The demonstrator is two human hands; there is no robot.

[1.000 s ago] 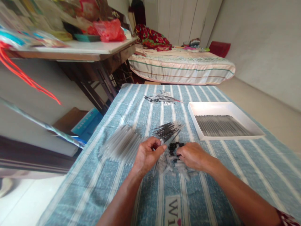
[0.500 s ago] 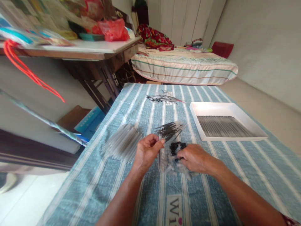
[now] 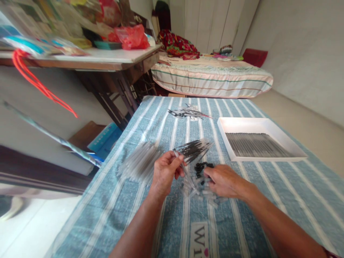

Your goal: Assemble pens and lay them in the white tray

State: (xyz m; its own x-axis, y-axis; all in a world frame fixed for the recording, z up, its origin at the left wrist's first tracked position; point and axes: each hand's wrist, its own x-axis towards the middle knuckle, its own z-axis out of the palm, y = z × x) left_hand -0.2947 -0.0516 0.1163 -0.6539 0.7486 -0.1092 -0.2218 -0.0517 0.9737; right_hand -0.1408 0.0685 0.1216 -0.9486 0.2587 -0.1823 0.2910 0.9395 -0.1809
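Pinched between the thumb and fingers of my left hand (image 3: 168, 170) is a translucent pen barrel (image 3: 185, 167), tilted with its lower end over a pile of clear pen caps (image 3: 197, 191). My right hand (image 3: 223, 181) is closed at the edge of small black pen parts (image 3: 200, 166); what its fingertips hold is hidden. Black pen refills (image 3: 195, 148) lie fanned out just beyond my left hand. To the left, many clear pen barrels (image 3: 141, 161) are spread side by side.
A white box (image 3: 243, 158) on the right holds a row of pens (image 3: 255, 145). Loose dark refills (image 3: 188, 113) lie at the far end of the striped cloth (image 3: 120, 218). A cluttered side table (image 3: 107, 59) stands at left, a bed (image 3: 212, 79) behind.
My left hand has turned the pen barrel from near upright to a slant. My right hand stays by the black parts, its fingertips slightly shifted. The view has moved a little.
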